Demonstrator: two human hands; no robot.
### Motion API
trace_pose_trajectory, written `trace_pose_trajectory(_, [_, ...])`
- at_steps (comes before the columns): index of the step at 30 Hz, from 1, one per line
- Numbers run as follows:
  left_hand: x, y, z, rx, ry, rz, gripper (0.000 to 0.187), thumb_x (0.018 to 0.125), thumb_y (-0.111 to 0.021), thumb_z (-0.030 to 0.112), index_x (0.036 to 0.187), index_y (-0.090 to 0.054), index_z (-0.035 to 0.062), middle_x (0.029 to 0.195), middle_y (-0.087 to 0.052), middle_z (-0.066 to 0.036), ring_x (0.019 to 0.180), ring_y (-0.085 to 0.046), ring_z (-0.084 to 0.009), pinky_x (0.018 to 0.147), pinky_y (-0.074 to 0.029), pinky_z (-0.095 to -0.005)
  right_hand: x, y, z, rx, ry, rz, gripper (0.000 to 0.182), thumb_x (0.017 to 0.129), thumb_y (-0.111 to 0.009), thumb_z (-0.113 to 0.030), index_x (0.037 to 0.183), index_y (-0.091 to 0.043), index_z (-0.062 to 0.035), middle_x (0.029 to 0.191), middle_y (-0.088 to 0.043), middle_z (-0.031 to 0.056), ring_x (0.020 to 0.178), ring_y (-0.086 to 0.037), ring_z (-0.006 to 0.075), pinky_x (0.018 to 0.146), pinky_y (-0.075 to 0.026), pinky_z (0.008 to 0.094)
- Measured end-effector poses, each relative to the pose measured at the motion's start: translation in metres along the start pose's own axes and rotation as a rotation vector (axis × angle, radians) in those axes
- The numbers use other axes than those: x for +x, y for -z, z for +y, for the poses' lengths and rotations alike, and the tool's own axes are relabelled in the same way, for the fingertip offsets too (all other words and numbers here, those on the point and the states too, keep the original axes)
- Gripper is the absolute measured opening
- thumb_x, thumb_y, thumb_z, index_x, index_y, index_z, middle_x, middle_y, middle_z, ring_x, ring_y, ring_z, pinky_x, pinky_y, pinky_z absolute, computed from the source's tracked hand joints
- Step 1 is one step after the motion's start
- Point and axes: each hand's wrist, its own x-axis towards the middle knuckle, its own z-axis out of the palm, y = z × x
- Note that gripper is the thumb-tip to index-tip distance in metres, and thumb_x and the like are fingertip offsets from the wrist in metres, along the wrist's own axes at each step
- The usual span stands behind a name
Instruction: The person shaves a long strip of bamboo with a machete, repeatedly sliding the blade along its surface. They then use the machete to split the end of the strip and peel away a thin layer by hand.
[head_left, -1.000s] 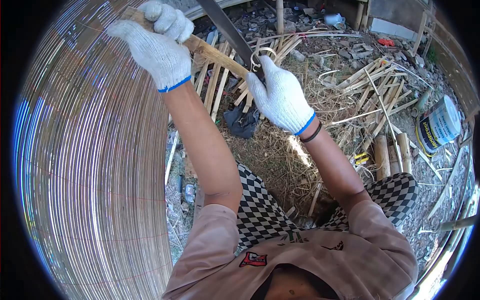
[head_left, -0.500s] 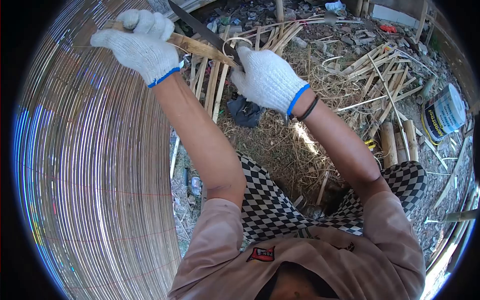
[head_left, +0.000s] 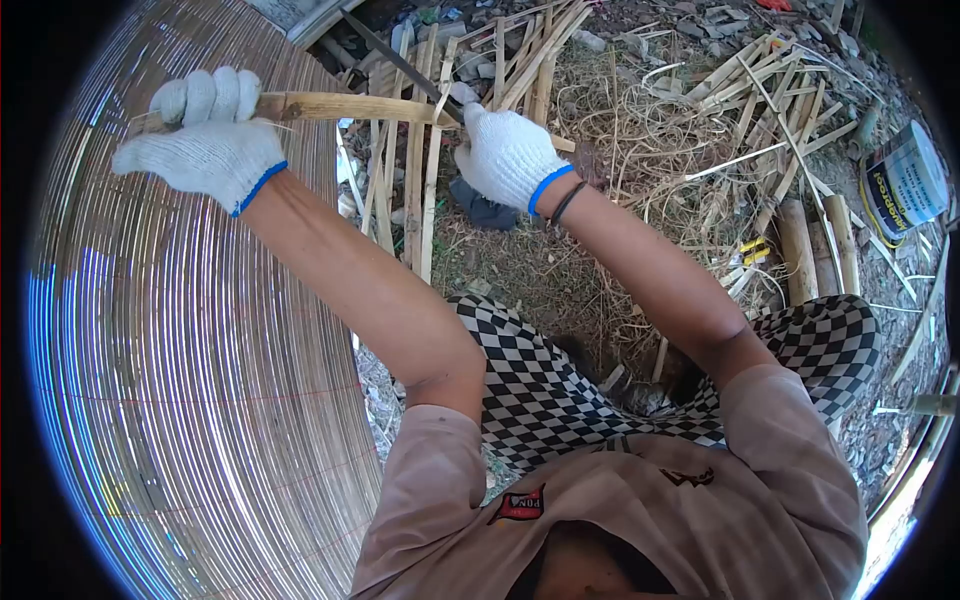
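My left hand, in a white knitted glove with a blue cuff, is closed around one end of a bamboo strip at the upper left. The strip runs almost level towards my right hand, gloved alike. That hand is wrapped around the handle of a long knife, hidden under its fingers. From there the dark knife blade points up and left, crossing the strip close to the right hand. A short end of bamboo shows beyond the right glove.
A slatted bamboo blind fills the left side. Split bamboo pieces lie ahead, and another pile is further right. Shavings cover the ground near a dark cloth. A paint bucket stands at right beside bamboo stumps.
My left hand has moved left and down with the bamboo strip, which now lies more level. My right hand and the knife have shifted slightly left. A curled shaving by the blade no longer shows.
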Motion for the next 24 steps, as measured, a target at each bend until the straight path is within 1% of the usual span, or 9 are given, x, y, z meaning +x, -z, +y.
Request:
trace_pose_trajectory(5, [0.009, 0.014, 0.001, -0.004, 0.003, -0.015, 0.071, 0.097, -0.001, 0.077, 0.061, -0.021, 0.0187, 0.05, -0.017, 0.001, 0.051, -0.011, -0.0143, 0.044, -0.015, -0.0273, -0.009, 0.007, -0.011, 0.075, 0.105, 0.055, 0.024, 0.087, -0.059, -0.016, 0.1, -0.062, 0.0044, 0.076, -0.07, 0.0257, 0.075, -0.072, 0.0425, 0.068, -0.059, 0.0506])
trace_pose_trajectory(10, [0.023, 0.004, -0.01, 0.043, -0.025, -0.015, 0.072, 0.098, -0.002, 0.077, 0.062, -0.023, 0.0179, 0.052, -0.02, -0.001, 0.05, -0.011, -0.015, 0.044, -0.015, -0.0277, 0.014, -0.039, 0.043, 0.162, -0.108, 0.036, 0.029, 0.088, -0.062, -0.02, 0.102, -0.06, 0.0049, 0.07, -0.067, 0.0247, 0.072, -0.071, 0.0408, 0.066, -0.058, 0.0504])
trace_pose_trajectory(14, [0.037, -0.007, -0.016, 0.033, -0.031, -0.073, 0.072, 0.098, -0.003, 0.077, 0.061, -0.023, 0.0184, 0.052, -0.019, -0.001, 0.05, -0.01, -0.015, 0.043, -0.017, -0.0291, -0.002, -0.021, 0.036, 0.051, 0.018, 0.099, 0.03, 0.088, -0.062, -0.022, 0.102, -0.06, 0.0047, 0.075, -0.069, 0.0236, 0.075, -0.071, 0.0412, 0.069, -0.058, 0.0508])
trace_pose_trajectory(17, [0.047, 0.002, -0.018, 0.093, -0.057, -0.063, 0.07, 0.099, -0.007, 0.076, 0.059, -0.021, 0.0192, 0.051, -0.019, 0.0, 0.049, -0.01, -0.0141, 0.042, -0.02, -0.0285, 0.003, -0.067, 0.088, 0.011, -0.158, 0.103, 0.031, 0.089, -0.062, -0.024, 0.103, -0.06, 0.0044, 0.078, -0.07, 0.024, 0.076, -0.071, 0.0418, 0.069, -0.058, 0.0494])
trace_pose_trajectory(18, [0.049, 0.006, -0.021, 0.106, -0.062, -0.041, 0.07, 0.1, -0.008, 0.075, 0.059, -0.021, 0.0194, 0.05, -0.019, 0.0, 0.048, -0.01, -0.0138, 0.042, -0.02, -0.0284, 0.009, -0.088, 0.12, 0.015, -0.282, 0.028, 0.031, 0.089, -0.061, -0.022, 0.105, -0.06, 0.0043, 0.083, -0.07, 0.0253, 0.08, -0.071, 0.0422, 0.072, -0.058, 0.0491])
trace_pose_trajectory(19, [0.051, 0.009, -0.024, 0.112, -0.067, -0.021, 0.069, 0.1, -0.009, 0.073, 0.059, -0.021, 0.0195, 0.05, -0.019, 0.0, 0.048, -0.009, -0.0136, 0.041, -0.019, -0.0283, 0.017, -0.096, 0.151, -0.017, -0.246, -0.109, 0.031, 0.088, -0.06, -0.021, 0.108, -0.061, 0.0032, 0.087, -0.071, 0.027, 0.083, -0.071, 0.0434, 0.075, -0.058, 0.0496])
trace_pose_trajectory(20, [0.055, 0.015, -0.022, -0.005, -0.053, -0.108, 0.066, 0.102, -0.013, 0.068, 0.058, -0.021, 0.0197, 0.049, -0.018, 0.0, 0.046, -0.009, -0.0128, 0.041, -0.015, -0.0283, 0.012, -0.089, 0.15, 0.014, -0.262, -0.075, 0.034, 0.088, -0.061, -0.021, 0.114, -0.062, 0.001, 0.091, -0.072, 0.027, 0.087, -0.071, 0.0425, 0.077, -0.058, 0.0492])
trace_pose_trajectory(21, [0.056, 0.015, -0.017, -0.062, -0.039, -0.203, 0.07, 0.101, -0.009, 0.073, 0.057, -0.021, 0.0203, 0.047, -0.018, 0.004, 0.043, -0.009, -0.0104, 0.04, -0.013, -0.026, 0.003, -0.078, 0.143, 0.037, -0.277, -0.045, 0.037, 0.088, -0.061, -0.021, 0.119, -0.063, -0.0011, 0.095, -0.073, 0.0271, 0.091, -0.072, 0.0416, 0.079, -0.059, 0.0488])
trace_pose_trajectory(24, [0.067, 0.026, -0.014, -0.152, 0.008, -0.243, 0.067, 0.101, -0.017, 0.071, 0.057, -0.021, 0.021, 0.047, -0.018, 0.003, 0.042, -0.011, -0.0102, 0.04, -0.011, -0.0267, -0.013, -0.054, 0.11, 0.092, -0.255, -0.061, 0.037, 0.091, -0.059, -0.022, 0.123, -0.062, -0.0036, 0.086, -0.072, 0.0252, 0.087, -0.071, 0.0436, 0.078, -0.058, 0.052])
